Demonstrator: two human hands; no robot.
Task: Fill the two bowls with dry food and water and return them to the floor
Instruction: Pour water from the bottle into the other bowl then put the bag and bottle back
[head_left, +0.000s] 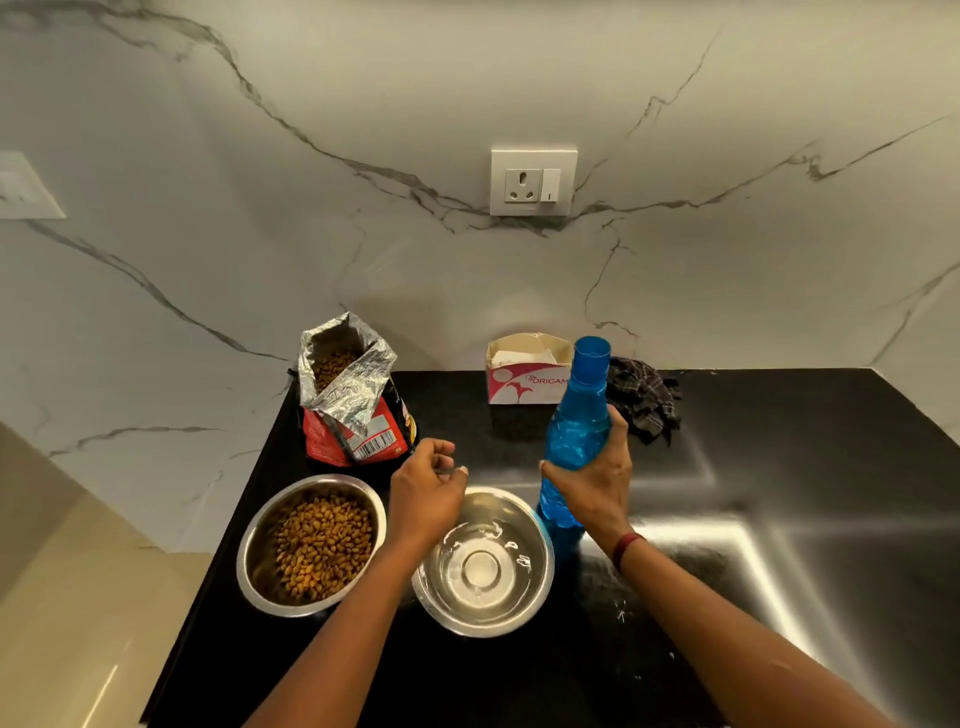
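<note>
Food bag (353, 395): we see it open, foil mouth up, kibble inside, standing beyond our left hand and a little to its left.
Food bowl (244, 561): just left of our left wrist, on the desk (779, 493). It holds a good heap of dry food, so we judge this half of the filling done.
Left hand (428, 493): it hovers over the far rim of the water bowl with its fingers curled in. Something small may be pinched at the fingertips, but we cannot tell what, or whether it holds anything.
Water bowl (545, 566): between our two forearms, on the desk. Clear water shows in the bottom, well below the rim. We judge the water poured, or nearly.
Bottle (579, 415): blue, upright, no cap on its mouth, just beside the water bowl's right rim. Its base is hidden, so we cannot say whether it stands on the desk.
Right hand (592, 488): wrapped around the bottle's waist, thumb on the left side.
Left to do: let go of the bottle and perhaps cap it, then carry both bowls down to the floor. Neither is there yet.
</note>
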